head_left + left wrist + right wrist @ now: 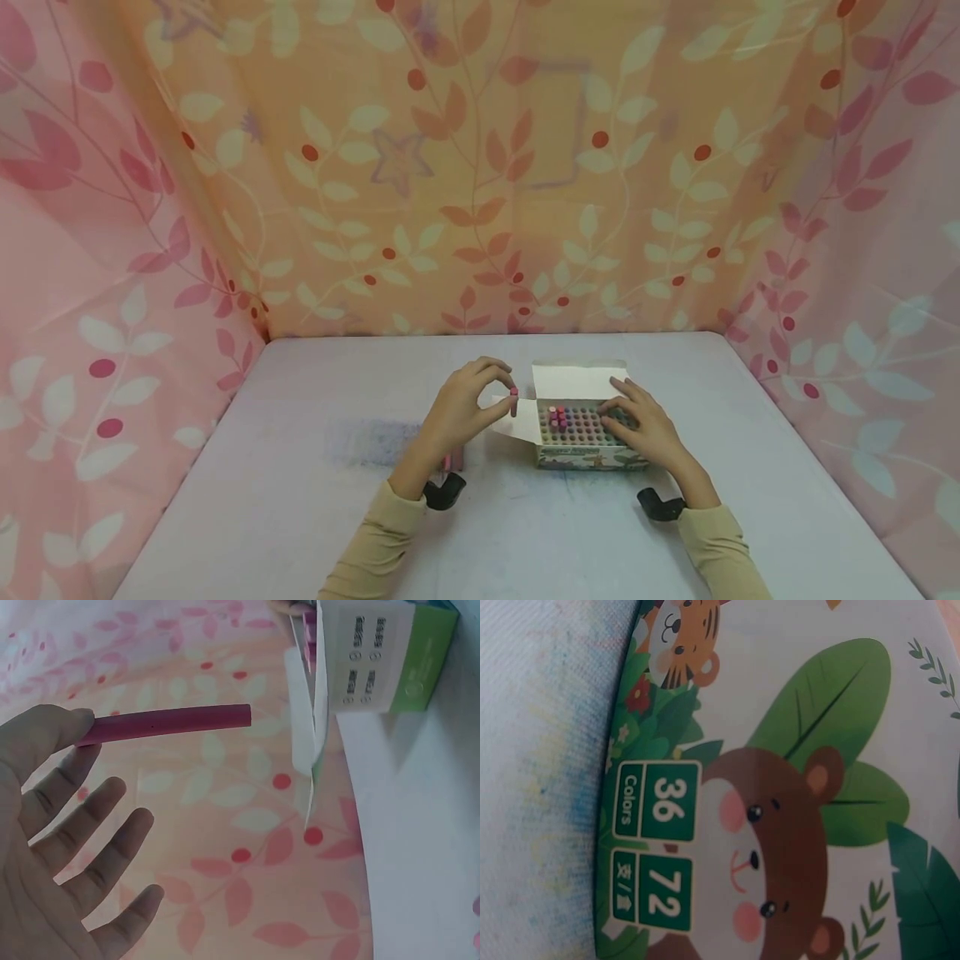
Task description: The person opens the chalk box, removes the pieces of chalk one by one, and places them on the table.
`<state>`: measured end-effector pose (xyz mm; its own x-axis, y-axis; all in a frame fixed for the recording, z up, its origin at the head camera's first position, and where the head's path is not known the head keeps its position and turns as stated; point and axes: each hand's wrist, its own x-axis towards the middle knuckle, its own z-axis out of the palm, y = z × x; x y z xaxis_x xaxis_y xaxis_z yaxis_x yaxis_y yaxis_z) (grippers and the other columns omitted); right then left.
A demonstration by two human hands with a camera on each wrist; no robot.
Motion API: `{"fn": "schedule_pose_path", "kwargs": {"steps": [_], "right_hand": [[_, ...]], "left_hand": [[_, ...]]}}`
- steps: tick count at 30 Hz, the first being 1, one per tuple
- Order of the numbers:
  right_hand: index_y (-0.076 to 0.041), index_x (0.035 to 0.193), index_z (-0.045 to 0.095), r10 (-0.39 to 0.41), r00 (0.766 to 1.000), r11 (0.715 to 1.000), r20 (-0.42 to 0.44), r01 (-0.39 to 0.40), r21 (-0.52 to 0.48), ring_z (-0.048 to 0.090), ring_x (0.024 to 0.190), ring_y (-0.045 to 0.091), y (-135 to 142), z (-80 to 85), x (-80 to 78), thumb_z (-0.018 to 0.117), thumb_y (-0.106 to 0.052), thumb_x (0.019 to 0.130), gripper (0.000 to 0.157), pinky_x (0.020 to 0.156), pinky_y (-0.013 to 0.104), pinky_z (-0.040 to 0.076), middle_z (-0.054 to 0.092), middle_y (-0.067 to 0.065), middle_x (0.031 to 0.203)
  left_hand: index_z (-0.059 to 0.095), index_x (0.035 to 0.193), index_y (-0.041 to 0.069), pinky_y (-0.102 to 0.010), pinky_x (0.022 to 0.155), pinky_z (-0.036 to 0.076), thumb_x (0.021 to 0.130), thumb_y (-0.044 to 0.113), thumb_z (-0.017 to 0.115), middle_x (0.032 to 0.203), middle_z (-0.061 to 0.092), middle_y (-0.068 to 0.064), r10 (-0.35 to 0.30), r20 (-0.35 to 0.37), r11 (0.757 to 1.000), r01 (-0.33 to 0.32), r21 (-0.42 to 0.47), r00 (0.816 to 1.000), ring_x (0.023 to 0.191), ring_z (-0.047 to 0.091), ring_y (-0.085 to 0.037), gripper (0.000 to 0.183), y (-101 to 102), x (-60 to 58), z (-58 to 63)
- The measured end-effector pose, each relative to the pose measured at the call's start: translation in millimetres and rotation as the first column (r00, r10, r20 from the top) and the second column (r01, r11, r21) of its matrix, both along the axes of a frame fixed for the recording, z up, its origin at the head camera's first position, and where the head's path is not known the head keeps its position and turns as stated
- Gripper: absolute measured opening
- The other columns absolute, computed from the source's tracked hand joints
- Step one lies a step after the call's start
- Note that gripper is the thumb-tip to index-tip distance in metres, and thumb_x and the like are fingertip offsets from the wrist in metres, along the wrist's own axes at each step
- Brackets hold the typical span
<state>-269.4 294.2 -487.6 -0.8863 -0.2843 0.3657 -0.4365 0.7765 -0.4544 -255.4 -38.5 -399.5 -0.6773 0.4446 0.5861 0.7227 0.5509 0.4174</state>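
Observation:
My left hand [468, 404] pinches a magenta chalk stick [169, 724] between thumb and index finger; the other fingers spread loosely. In the head view the stick hangs upright just left of the cardboard box [592, 458], over its side flap [517, 419]. The box lies with its lid [577, 382] up, showing a tray of coloured round spots in rows. Several pink and purple sticks [558, 419] stand up at the tray's left end. My right hand [647, 427] rests at the box's right end, fingers bent over the tray and lid; its fingertips are small to see.
Pinkish-red items [453, 458] lie partly hidden behind my left forearm. A bluish smudge [367, 442] marks the white table [247, 508]. Leaf-patterned cloth [472, 167] stands behind and at both sides. Printed animals [765, 855] cover the box front.

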Motion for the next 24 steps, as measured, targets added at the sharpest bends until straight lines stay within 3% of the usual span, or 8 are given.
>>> {"fn": "schedule_pose_path", "kwargs": {"steps": [7, 14, 24], "right_hand": [[-0.026, 0.092, 0.066, 0.0, 1.0, 1.0, -0.013, 0.0, 0.001, 0.027, 0.133, 0.04, 0.2, -1.4, -0.5, 0.068, -0.029, 0.083, 0.01, 0.094, 0.069, 0.025, 0.04, 0.013, 0.142], [-0.025, 0.092, 0.066, -0.003, 1.0, 1.0, -0.029, 0.003, -0.007, 0.029, 0.132, 0.041, -0.3, -2.8, -0.7, 0.069, -0.027, 0.082, 0.011, 0.093, 0.069, 0.026, 0.041, 0.014, 0.141], [-0.026, 0.092, 0.066, -0.008, 1.0, 1.0, -0.02, 0.008, 0.007, 0.028, 0.133, 0.041, -0.1, -1.9, 0.3, 0.069, -0.028, 0.083, 0.01, 0.093, 0.069, 0.026, 0.041, 0.014, 0.142]], "left_hand": [[0.063, 0.09, 0.021, -0.038, 0.086, 0.046, 0.083, 0.026, 0.069, 0.11, 0.06, 0.006, 0.07, -0.028, 0.998, -0.07, -0.008, 0.997, 0.102, 0.057, -0.015, 0.011, -22.5, 2.2, 0.7], [0.064, 0.089, 0.018, -0.039, 0.084, 0.047, 0.082, 0.023, 0.07, 0.108, 0.062, 0.004, 0.086, -0.041, 0.996, -0.085, 0.004, 0.995, 0.1, 0.059, -0.018, 0.011, -44.1, 2.8, 3.4], [0.063, 0.089, 0.019, -0.038, 0.087, 0.046, 0.081, 0.022, 0.071, 0.107, 0.061, 0.005, 0.117, 0.003, 0.993, -0.117, -0.011, 0.993, 0.102, 0.058, -0.017, 0.011, -69.8, 1.0, -2.9]]}}
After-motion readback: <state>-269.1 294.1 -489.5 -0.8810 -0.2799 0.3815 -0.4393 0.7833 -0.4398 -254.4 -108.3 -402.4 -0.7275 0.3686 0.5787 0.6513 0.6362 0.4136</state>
